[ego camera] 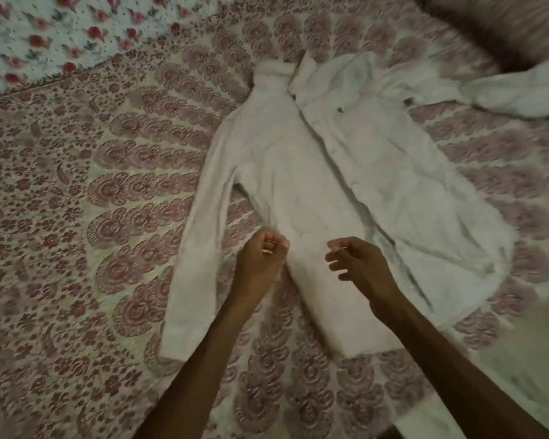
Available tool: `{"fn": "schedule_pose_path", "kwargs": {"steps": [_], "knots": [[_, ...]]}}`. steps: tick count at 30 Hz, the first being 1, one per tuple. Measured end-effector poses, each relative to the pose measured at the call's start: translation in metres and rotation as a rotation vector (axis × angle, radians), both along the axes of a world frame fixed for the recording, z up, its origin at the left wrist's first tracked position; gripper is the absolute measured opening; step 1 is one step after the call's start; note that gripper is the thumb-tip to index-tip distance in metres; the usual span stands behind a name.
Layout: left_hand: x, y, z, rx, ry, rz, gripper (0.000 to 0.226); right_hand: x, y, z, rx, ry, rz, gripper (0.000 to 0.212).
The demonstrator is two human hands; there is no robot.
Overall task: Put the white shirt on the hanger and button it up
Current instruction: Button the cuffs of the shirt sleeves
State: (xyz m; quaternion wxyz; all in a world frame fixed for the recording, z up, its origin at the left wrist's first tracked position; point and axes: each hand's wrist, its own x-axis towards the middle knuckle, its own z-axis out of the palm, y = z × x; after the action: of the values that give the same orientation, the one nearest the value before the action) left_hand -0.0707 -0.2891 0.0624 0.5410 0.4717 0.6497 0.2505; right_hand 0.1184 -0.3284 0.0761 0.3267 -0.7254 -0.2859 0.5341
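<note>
1. Where the view starts at upper left, a white sheet printed with red roses (45,33) borders a cream bedspread with a maroon paisley-fan pattern (92,217).
2. Left hand (262,258): fingers curled in tight against the thumb, at the shirt's side edge next to the near sleeve. Blurred, so cannot tell whether it pinches cloth.
3. White long-sleeved button-front shirt (346,185): lies flat and front up on the bedspread, collar far, hem near. One sleeve runs straight down beside the body; the other stretches toward upper right.
4. Right hand (358,264): fingers loosely bent and apart, holding nothing, over the shirt's lower front.
5. Beige pillow (504,23): top right, blurred.
</note>
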Motion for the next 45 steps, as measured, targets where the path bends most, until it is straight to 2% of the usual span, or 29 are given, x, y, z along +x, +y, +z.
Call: {"fn": "schedule_pose_path", "kwargs": {"steps": [7,10,17,27,33,38,40,41,43,45], "knots": [[0.175,0.036,0.028,-0.033,-0.110,0.020,0.020,0.170,0.036,0.030,0.045,-0.064,0.027,0.013],[0.255,0.057,0.053,-0.052,-0.144,0.024,0.017,0.245,0.057,0.052,0.091,-0.108,0.054,0.012],[0.367,0.126,0.085,0.014,-0.136,-0.018,0.012,0.358,0.119,0.065,0.128,-0.201,0.085,0.011],[0.512,0.211,0.059,-0.073,-0.099,-0.049,0.010,0.552,0.201,0.046,0.170,-0.651,0.328,0.003],[0.605,0.246,0.008,-0.165,-0.137,-0.031,0.010,0.628,0.269,0.005,0.226,-0.894,0.509,0.027],[0.654,0.278,-0.034,-0.165,-0.140,0.150,0.008,0.646,0.349,-0.030,0.332,-1.117,0.870,0.065],[0.667,0.289,-0.055,-0.152,-0.056,0.272,0.007,0.652,0.372,-0.048,0.307,-1.195,1.022,0.076],[0.670,0.294,-0.062,-0.145,0.004,0.309,0.004,0.653,0.378,-0.054,0.260,-1.223,1.089,0.074],[0.675,0.306,-0.077,-0.159,0.044,0.373,0.012,0.653,0.387,-0.061,0.172,-1.184,1.157,0.049],[0.675,0.313,-0.082,-0.224,-0.016,0.471,0.022,0.649,0.384,-0.055,0.075,-0.826,0.993,0.028]]}}
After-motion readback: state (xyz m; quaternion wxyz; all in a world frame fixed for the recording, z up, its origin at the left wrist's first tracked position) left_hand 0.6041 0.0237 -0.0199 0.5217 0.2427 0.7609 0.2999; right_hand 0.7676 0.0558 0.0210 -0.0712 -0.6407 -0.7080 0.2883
